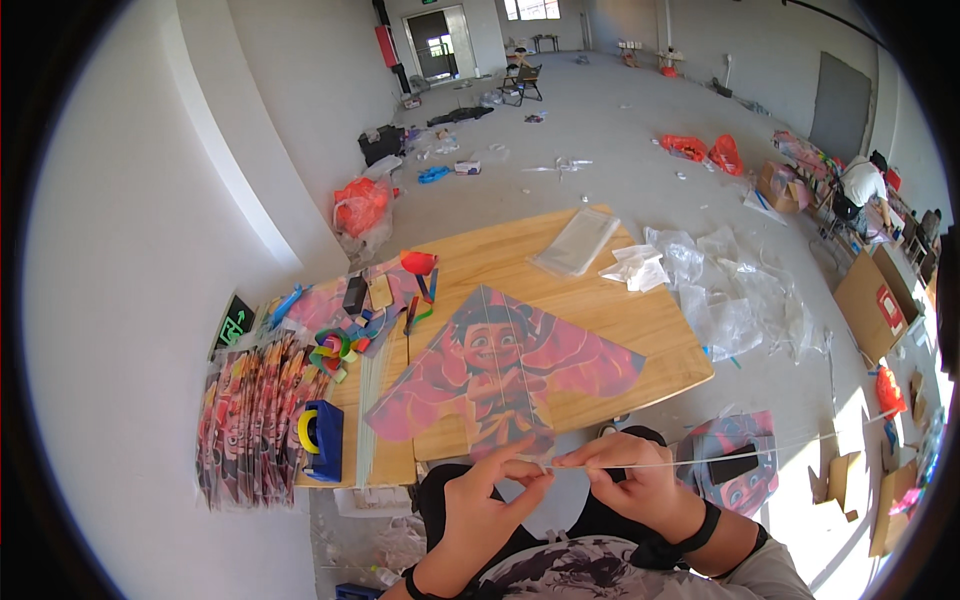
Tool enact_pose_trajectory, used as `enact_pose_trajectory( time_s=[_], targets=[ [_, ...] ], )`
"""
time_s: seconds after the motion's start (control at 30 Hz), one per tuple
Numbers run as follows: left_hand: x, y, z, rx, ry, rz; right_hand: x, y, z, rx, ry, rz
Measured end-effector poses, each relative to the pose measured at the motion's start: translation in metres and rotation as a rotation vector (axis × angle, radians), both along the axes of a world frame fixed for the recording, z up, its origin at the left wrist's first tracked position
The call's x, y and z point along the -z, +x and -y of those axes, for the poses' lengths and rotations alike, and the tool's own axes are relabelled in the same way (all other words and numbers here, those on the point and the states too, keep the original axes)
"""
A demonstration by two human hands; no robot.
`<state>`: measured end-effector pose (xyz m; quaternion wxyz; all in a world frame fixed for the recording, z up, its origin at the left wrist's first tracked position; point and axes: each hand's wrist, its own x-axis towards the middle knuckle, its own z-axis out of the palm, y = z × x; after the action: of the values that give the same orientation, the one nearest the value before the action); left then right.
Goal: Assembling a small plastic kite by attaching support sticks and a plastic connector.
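Note:
A printed kite [495, 365] with a cartoon figure and red-purple wings lies spread on the wooden table, its tail end at the edge near me. Just off that edge my left hand [495, 497] pinches the end of a thin white rod [720, 461] between thumb and finger. My right hand [648, 482] is closed round the same rod a little further along, fingertips close to the left ones. From there the rod runs far out to the right. Whether its end touches the kite's tail, I cannot tell.
Packed kites [255, 420] and a blue tape dispenser [324, 440] sit at the left, beside a bundle of pale rods [375, 440]. A clear plastic packet [577, 242] lies on the table's far side. Plastic wrap [740, 295] and cartons [868, 305] lie on the floor; a person [865, 187] bends over at the right.

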<state>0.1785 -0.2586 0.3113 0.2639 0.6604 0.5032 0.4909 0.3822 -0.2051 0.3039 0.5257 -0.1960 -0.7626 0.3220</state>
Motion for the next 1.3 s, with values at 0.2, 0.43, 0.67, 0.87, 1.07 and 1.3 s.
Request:
enact_pose_trajectory(
  time_s=[0.2,0.43,0.67,0.87,1.07,1.3],
  targets=[
    [0.008,0.001,-0.003,-0.109,-0.013,0.17,0.01,-0.003,0.0,-0.027,-0.062,-0.055],
    [0.008,-0.002,-0.009,-0.131,0.179,-0.075,0.025,-0.008,-0.003,-0.16,-0.588,-0.378],
    [0.01,-0.005,-0.023,-0.193,0.363,-0.489,0.044,-0.004,-0.015,-0.128,-0.656,-0.221],
    [0.033,0.007,-0.055,-0.066,0.344,-0.616,0.075,-0.006,-0.031,-0.16,-0.895,-0.176],
    [0.072,0.006,-0.102,-0.001,0.071,-0.521,0.107,0.01,-0.051,-0.053,-1.12,-0.106],
    [0.145,-0.049,-0.195,0.142,0.082,-0.705,0.155,0.073,-0.063,0.258,-0.789,0.291]
  ],
)
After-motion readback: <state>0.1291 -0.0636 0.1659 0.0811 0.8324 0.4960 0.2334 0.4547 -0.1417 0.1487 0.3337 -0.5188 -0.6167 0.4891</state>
